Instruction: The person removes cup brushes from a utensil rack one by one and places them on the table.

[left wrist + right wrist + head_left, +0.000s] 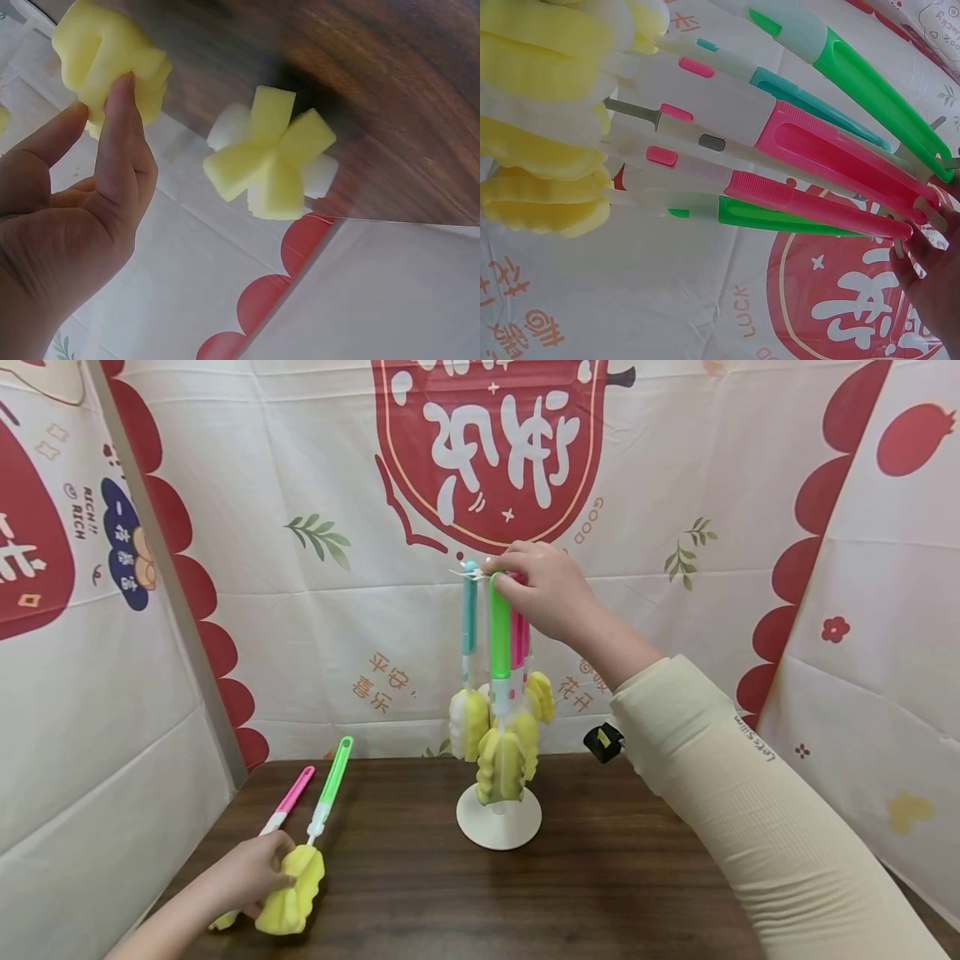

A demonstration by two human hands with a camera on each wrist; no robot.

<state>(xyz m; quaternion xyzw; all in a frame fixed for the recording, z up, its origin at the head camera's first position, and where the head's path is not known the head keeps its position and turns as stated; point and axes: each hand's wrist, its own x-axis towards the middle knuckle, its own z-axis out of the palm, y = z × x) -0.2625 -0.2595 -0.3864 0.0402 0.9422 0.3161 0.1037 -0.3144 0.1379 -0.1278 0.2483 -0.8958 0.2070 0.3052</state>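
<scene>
My left hand pinches the yellow sponge head of a green-handled bottle brush at the table's left. A pink-handled bottle brush lies beside it, its sponge partly behind that hand in the head view. Near the middle stands a white brush stand, hung with several sponge brushes by their handle ends. My right hand grips the stand's top, among the hooks. Its thumb is close to the upper end of a hanging green handle; pink handles and a teal handle hang around it.
A dark wooden table carries everything. Behind it hangs a printed white cloth, with further cloth at both sides. A small black object shows beside the right sleeve.
</scene>
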